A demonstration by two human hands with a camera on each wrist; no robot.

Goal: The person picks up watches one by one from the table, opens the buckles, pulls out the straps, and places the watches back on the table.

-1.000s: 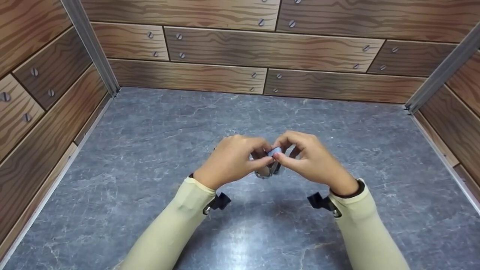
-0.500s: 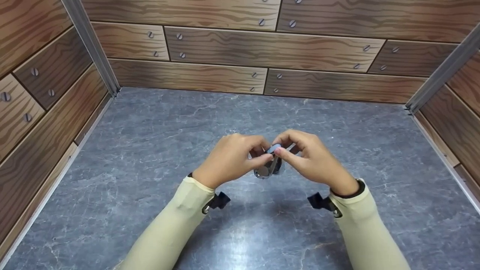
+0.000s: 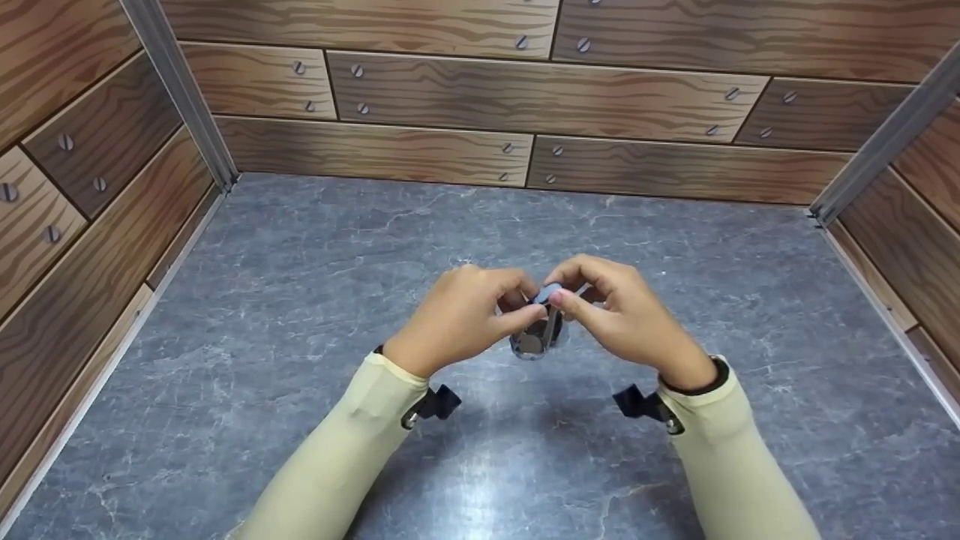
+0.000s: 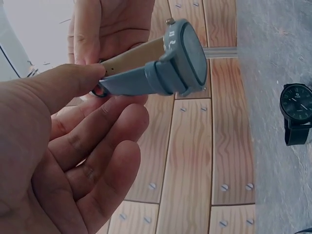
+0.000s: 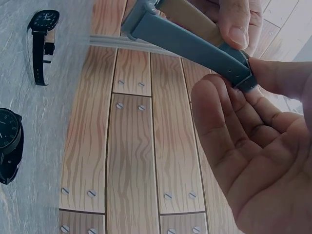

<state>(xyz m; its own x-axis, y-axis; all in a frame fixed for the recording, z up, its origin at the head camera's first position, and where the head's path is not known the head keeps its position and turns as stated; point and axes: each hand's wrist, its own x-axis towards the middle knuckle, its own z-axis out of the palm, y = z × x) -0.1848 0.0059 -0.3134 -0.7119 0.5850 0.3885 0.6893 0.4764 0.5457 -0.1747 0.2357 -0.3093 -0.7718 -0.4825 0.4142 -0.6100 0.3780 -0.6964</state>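
Observation:
A wristwatch with a blue-grey strap point(image 3: 547, 292) is held above the table between my two hands. My left hand point(image 3: 469, 319) grips its strap between thumb and fingers. On the opposite side, my right hand point(image 3: 611, 315) pinches the strap near its end. In the left wrist view the wristwatch point(image 4: 190, 56) shows its round case hanging away from the fingers, and the two strap halves meet at my thumb. Strap holes and the strap end beside my right thumb point(image 5: 275, 75) appear in the right wrist view. Fingers cover part of the buckle end.
Black wristwatches lie on the grey marbled tabletop point(image 3: 360, 247): one with a rounded face point(image 5: 45, 20) and another round one point(image 5: 7, 131). Wood-patterned panels point(image 3: 480, 97) enclose the back and sides, with metal posts point(image 3: 191, 97) at the corners.
My right hand has risen slightly, and the blue-grey strap end between the fingers has tilted upward. My left hand has stayed nearly in place.

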